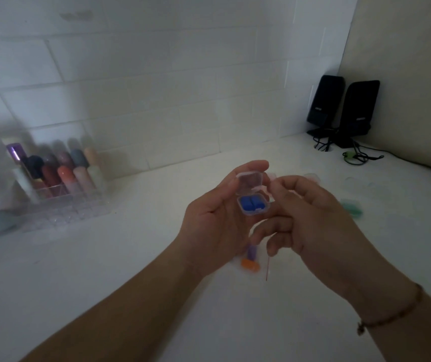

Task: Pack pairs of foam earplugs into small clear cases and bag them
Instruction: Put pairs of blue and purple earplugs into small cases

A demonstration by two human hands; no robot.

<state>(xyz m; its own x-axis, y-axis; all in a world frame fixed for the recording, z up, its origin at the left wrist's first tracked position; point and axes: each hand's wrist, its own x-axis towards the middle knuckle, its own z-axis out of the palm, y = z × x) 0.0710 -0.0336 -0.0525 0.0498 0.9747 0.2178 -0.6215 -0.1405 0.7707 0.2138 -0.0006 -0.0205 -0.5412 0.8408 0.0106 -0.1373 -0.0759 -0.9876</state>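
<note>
My left hand (214, 218) holds a small clear case (251, 194) above the white counter, its fingers curled round it. The hinged lid (249, 182) stands open. Two blue foam earplugs (251, 204) lie side by side in the case's base. My right hand (313, 220) is right beside the case with its fingers loosely curled, the fingertips close to the lid's right edge; whether they touch it is unclear. Below my hands, purple and orange earplugs (249, 262) lie on the counter, blurred. A green one (351, 207) lies to the right.
A clear organizer (60, 194) with several coloured tubes stands at the left against the tiled wall. Two black speakers (345, 108) with cables sit in the far right corner. Faint clear cases (311, 176) lie on the white counter (130, 270) behind my right hand.
</note>
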